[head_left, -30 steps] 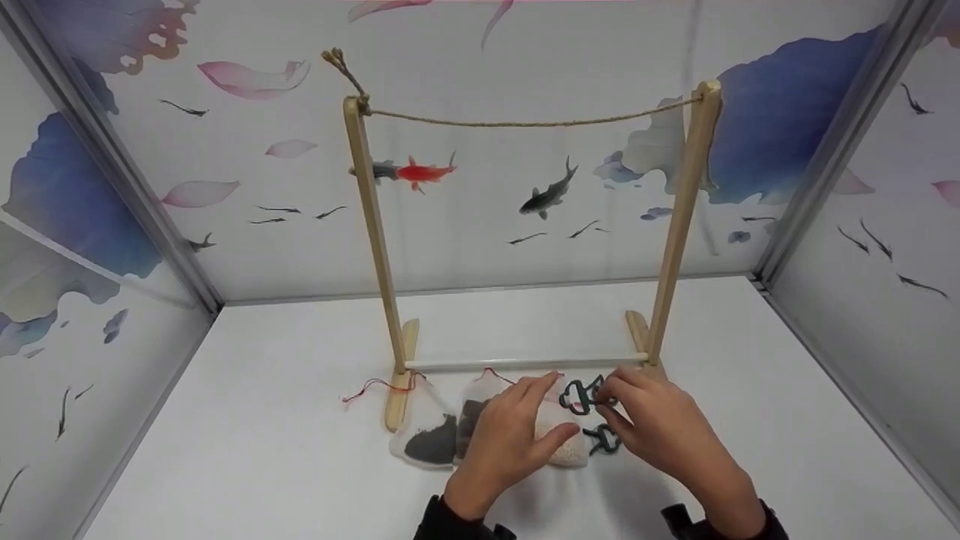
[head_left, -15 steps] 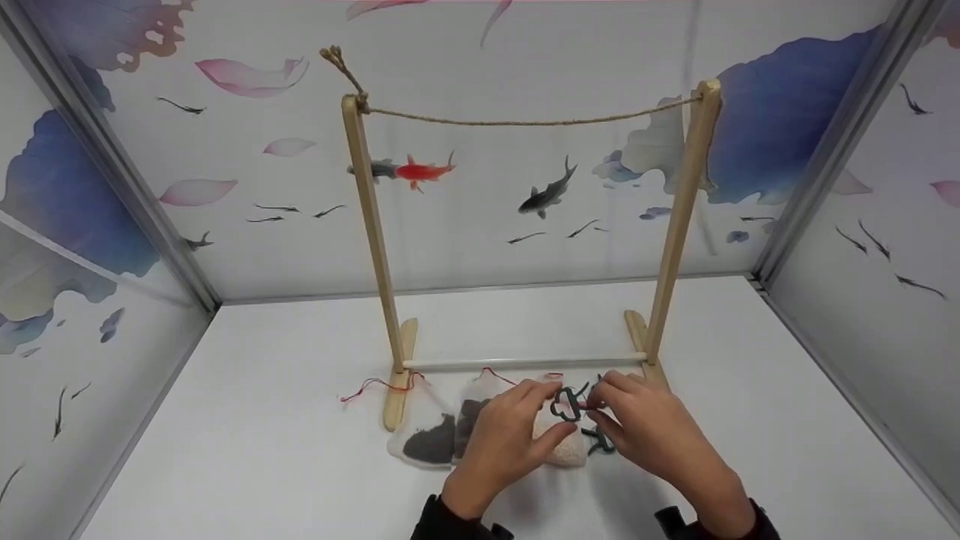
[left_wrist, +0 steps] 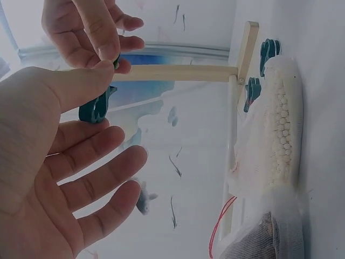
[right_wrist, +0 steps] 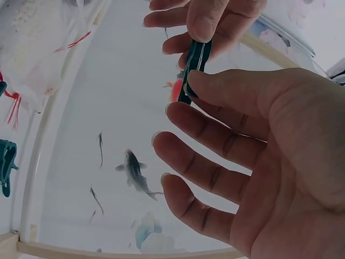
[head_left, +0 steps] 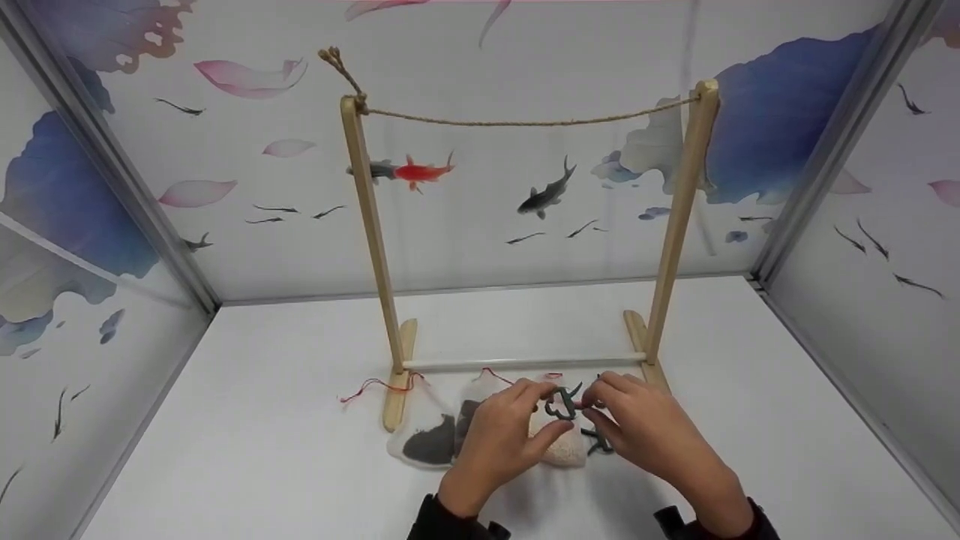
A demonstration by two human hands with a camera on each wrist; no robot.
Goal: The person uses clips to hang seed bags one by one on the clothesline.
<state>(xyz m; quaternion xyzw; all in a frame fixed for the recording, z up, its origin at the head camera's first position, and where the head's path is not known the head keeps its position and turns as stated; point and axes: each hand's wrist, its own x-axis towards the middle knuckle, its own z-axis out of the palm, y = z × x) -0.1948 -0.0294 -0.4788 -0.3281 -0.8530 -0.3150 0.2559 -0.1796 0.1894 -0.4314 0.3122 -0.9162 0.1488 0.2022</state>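
Observation:
A dark green spring clip [head_left: 562, 405] is held up between my two hands. My left hand [head_left: 496, 439] pinches one end with thumb and index finger, its other fingers spread loosely. The thumb and fingers of my right hand [head_left: 645, 420] pinch the opposite end. Below lie sheer white drawstring bags: a left one with a dark grey filling [head_left: 431, 442], a middle grey one [head_left: 466, 420] partly behind my left hand, and a right one with a knobbly cream filling [head_left: 566, 448]. Another green clip [head_left: 598, 441] lies beside the cream bag, and a further clip [left_wrist: 269, 55] shows in the left wrist view.
Behind the bags stands a wooden frame with a left post [head_left: 373, 225], a right post [head_left: 682, 225] and a slack rope [head_left: 487, 123] between their tops. A white rod [head_left: 525, 363] joins the posts low down. Red drawstring [head_left: 375, 382] trails over the left foot. Printed panels enclose the white table.
My right hand has brought the clip a little leftward and turned it. The left fingers, apart from it a second ago, now pinch its near end. Bags and frame stay put.

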